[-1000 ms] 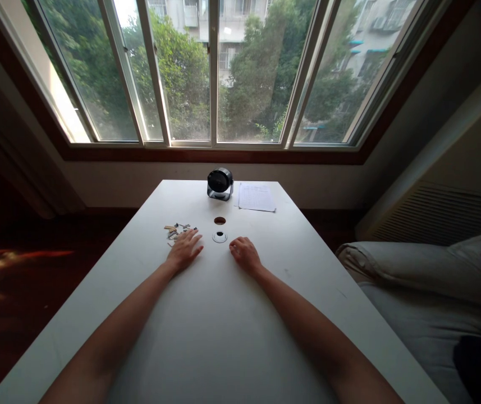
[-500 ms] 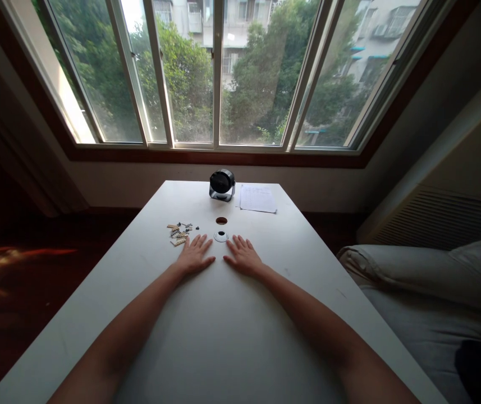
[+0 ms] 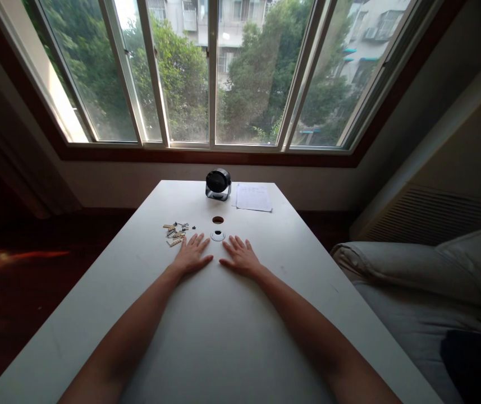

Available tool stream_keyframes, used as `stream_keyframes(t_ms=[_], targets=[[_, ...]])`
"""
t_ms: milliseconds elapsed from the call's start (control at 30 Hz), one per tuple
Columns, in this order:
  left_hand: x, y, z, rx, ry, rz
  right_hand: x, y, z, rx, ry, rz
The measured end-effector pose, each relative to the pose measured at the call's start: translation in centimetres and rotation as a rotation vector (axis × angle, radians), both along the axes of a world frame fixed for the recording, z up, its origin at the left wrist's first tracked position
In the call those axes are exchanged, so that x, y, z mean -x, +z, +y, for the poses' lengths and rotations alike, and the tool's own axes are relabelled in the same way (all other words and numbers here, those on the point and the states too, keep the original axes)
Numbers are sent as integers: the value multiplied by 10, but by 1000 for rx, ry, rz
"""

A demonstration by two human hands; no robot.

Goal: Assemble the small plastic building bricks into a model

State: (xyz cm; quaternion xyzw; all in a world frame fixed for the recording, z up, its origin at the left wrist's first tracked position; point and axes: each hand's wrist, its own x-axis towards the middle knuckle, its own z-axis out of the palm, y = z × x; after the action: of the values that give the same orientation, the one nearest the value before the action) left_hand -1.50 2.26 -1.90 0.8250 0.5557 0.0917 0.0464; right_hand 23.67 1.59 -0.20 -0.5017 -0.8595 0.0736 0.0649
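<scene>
Head: left hand (image 3: 189, 256) shifted off small parts (image 3: 175, 234); right hand (image 3: 241, 257) uncurled.

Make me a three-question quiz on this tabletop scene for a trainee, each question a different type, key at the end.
1. Fill in: As the camera sees it, the paper lies to the ____ of the black round device.
2. True or false: The right hand is holding the paper.
3. Multiple choice: Which is nearest the left hand?
A) the paper
B) the black round device
C) the small loose pieces

Key: 1 right; 2 false; 3 C
</scene>
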Motion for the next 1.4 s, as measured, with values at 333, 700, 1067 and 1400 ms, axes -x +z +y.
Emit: stream_keyframes(t_ms=[333,700,1067,1400], targets=[[-1,1,-4,-10,9,-9,-2,-1,0,-11,-6,5],[1,1,-3,-11,4,6,-4,1,0,-10,2,33],[1,2,-4,-24,-11,-11,-5,-2,3,-8,6,41],[1,2,-4,-24,-6,-18,-6,-1,3,-3,8,29]])
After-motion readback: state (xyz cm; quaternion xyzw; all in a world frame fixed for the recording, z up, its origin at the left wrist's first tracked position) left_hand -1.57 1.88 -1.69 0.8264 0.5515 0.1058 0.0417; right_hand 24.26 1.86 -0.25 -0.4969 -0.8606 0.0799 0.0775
